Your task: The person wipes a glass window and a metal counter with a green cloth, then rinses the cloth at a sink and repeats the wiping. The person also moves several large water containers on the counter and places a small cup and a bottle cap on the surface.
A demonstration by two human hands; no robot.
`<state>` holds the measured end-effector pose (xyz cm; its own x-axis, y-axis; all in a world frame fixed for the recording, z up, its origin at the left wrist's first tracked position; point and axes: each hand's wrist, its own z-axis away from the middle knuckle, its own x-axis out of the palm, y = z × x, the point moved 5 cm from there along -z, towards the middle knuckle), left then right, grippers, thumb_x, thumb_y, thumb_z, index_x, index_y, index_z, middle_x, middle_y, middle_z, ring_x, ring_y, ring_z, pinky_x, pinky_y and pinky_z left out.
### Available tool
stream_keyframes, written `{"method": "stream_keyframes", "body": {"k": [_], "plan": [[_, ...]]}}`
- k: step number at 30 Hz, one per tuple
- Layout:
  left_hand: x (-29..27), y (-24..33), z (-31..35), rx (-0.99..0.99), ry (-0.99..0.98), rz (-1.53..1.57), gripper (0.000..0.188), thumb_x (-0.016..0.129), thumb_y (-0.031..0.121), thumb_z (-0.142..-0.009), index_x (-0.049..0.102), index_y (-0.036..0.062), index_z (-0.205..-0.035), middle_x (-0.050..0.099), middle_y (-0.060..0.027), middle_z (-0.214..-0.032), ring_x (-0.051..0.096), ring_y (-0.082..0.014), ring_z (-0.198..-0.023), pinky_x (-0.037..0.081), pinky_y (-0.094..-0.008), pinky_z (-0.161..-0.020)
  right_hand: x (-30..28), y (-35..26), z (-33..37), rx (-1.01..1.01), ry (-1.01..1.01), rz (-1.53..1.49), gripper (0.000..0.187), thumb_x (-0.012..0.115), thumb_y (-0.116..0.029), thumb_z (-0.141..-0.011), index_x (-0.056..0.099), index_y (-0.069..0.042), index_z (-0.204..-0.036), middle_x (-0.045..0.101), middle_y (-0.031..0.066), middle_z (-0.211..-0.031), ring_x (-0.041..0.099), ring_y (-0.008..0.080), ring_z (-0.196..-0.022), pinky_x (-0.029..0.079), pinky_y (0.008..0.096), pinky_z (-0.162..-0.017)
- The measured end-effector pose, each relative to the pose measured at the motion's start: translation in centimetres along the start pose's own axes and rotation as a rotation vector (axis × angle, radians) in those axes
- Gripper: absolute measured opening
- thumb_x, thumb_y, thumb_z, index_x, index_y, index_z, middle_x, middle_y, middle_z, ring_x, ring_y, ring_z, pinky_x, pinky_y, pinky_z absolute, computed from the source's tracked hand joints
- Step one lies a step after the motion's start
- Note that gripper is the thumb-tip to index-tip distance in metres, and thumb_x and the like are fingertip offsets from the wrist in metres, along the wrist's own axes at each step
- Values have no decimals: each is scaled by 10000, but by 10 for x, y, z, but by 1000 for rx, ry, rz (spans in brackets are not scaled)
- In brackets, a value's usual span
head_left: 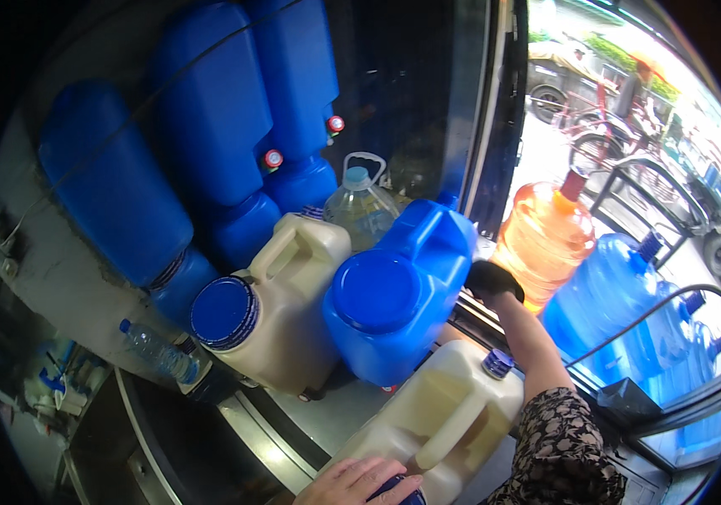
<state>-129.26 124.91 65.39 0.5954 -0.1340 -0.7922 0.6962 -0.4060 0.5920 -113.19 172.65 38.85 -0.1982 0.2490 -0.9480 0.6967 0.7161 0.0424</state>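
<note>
Closest to me, well on the near side of the solid blue jug (398,311), I have the left hand (359,484) palm down, fingers slightly parted and curved over the blue lid (412,497) of a pale jug (428,404); its thumb is hidden, so I cannot tell whether it grips. That pale jug lies on the metal surface (318,425), just in front of the blue one. My right arm, in a dark flowered sleeve (558,446), passes over the pale jug's right end and extends forward, bringing the right hand (495,282) just beside the blue jug's right side. I see this hand only as a dark shape, and cannot tell how its fingers stand or whether they touch anything. Left of the blue jug, close by, stands a cream jug (297,311) with a blue lid; behind it, a clear bottle (356,206). To its right is an orange bottle (543,236), and farther right, clear blue bottles (609,282). Tall blue containers (217,101) stand behind it to the left; bicycles (604,135) are far off beyond its right.
</note>
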Motion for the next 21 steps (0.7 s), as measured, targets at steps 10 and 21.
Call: {"method": "stream_keyframes", "body": {"k": [10,21], "plan": [[2,5,0,51,24,20,679,671,404,-748,522,31,-1295,508,-188,-1236,484,-389,-1184,383,-475,-1004,-132,-7,-15,-147,11,-164,128,574,-174,-794,690,-122,-807,682,119,-813,656,272,-765,510,401,-682],[13,10,16,138,77,-2,831,742,504,-644,498,29,-1281,500,-199,-1229,474,-386,-1195,362,-471,-1031,-604,51,-39,79,1205,567,368,561,-318,-827,546,-179,-1168,473,136,-1172,443,351,-1050,368,506,-850]]}}
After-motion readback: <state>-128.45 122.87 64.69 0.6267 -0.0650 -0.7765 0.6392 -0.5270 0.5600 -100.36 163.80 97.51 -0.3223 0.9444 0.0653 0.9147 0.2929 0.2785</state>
